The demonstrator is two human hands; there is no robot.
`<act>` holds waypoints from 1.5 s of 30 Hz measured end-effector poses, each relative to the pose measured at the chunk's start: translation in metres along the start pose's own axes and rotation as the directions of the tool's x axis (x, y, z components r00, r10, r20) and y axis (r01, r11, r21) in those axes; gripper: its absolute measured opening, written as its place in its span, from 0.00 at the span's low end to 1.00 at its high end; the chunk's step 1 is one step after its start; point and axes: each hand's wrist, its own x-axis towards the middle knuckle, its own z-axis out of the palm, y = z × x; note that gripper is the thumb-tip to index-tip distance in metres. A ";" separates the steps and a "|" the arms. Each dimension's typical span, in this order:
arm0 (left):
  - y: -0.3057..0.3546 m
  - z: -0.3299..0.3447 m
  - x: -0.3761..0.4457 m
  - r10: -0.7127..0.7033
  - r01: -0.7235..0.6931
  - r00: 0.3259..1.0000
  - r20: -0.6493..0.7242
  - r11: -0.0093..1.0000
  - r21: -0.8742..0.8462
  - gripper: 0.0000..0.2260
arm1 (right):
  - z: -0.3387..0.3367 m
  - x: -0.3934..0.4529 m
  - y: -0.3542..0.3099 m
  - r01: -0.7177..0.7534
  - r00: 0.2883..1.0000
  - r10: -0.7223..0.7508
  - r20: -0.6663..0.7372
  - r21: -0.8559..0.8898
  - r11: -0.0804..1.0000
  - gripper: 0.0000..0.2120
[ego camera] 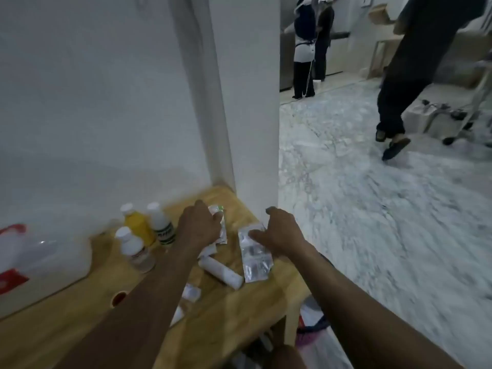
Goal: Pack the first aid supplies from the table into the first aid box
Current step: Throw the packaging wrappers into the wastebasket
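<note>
On the wooden table [80, 315] my left hand [198, 226] is closed over a small stack of white sachets [222, 230] near the far corner. My right hand [279, 231] rests on the top of a clear plastic packet [255, 259], fingers pinching its upper edge. A white bandage roll [222, 271] lies between my forearms. Three bottles stand to the left: a yellow one [138, 226], a white one with a green label [162, 226] and a clear one with a white cap [135, 251]. The white first aid box [45, 259] with red marks sits at the far left.
A small white packet [191, 292] and a red-centred round thing [118, 298] lie near my left forearm. White wall and pillar stand right behind the table. The table's right edge drops to a marble floor, where a person [399, 89] walks; two people stand far back.
</note>
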 end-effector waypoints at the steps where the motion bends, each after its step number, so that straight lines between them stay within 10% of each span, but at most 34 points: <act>1: -0.001 0.003 0.003 -0.037 0.037 0.999 0.013 0.999 0.017 0.24 | 0.003 0.001 0.001 -0.001 1.000 0.001 0.018 -0.012 1.000 0.34; 24: 0.027 0.023 0.033 -0.299 0.341 0.930 0.212 0.919 -0.197 0.25 | 0.005 0.014 0.032 -0.131 0.967 0.205 -0.153 0.390 0.911 0.13; 28: 0.041 0.033 0.036 -0.182 0.210 0.976 0.123 0.933 -0.293 0.09 | -0.013 0.019 0.046 -0.145 0.947 0.272 -0.168 0.532 0.834 0.08; 37: 0.115 0.078 0.050 0.152 -0.142 0.988 0.000 0.925 -0.351 0.06 | -0.061 0.048 0.111 -0.185 0.835 0.432 -0.340 0.566 0.803 0.04; 45: 0.153 0.158 0.059 0.182 -0.199 0.938 0.295 0.980 0.026 0.08 | -0.021 0.058 0.184 -0.431 0.792 0.568 -0.223 0.454 0.780 0.09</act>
